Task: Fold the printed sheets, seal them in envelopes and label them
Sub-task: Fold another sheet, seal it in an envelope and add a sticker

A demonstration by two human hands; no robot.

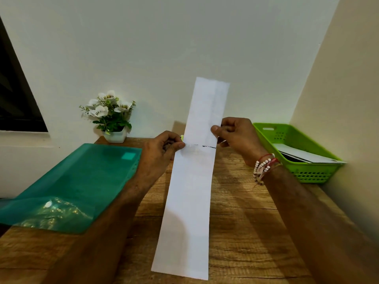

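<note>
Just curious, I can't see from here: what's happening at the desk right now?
Left hand and right hand both grip the long folded sheet, held above the desk. Nothing in the way.

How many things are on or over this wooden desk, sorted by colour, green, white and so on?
Green: 2, the translucent green plastic folder and the lime green plastic basket.
White: 2, the long folded white paper strip held by the left hand and right hand, and the white potted flower plant.
Total: 4
</note>
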